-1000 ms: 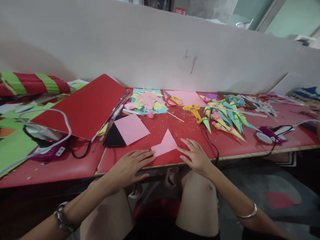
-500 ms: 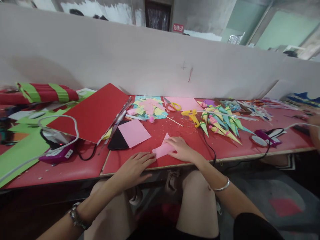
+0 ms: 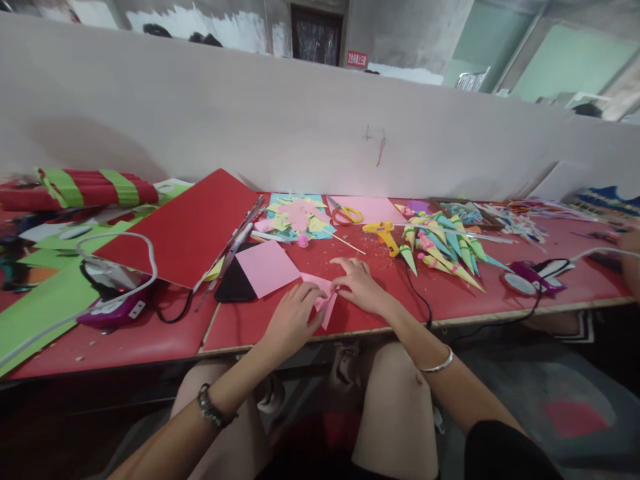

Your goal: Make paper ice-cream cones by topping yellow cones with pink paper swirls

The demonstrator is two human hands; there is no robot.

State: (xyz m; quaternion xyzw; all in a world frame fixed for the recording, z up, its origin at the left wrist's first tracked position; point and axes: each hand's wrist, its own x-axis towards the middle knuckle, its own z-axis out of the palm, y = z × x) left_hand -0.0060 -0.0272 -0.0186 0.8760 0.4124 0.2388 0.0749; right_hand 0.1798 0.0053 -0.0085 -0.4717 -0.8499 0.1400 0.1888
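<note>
Folded pink paper (image 3: 327,312), thin and matte with a narrow point towards the table's near edge, lies between the hands on the smooth red tabletop (image 3: 280,320); the left hand (image 3: 296,315) bends its fingers over the paper's left side, though whether they pinch it is unclear; the right hand (image 3: 359,287) is loosely open, fingertips at its right side; beyond sit a flat pink square (image 3: 267,268), a yellow plastic glue gun (image 3: 383,235) and slender paper cones (image 3: 450,243).
</note>
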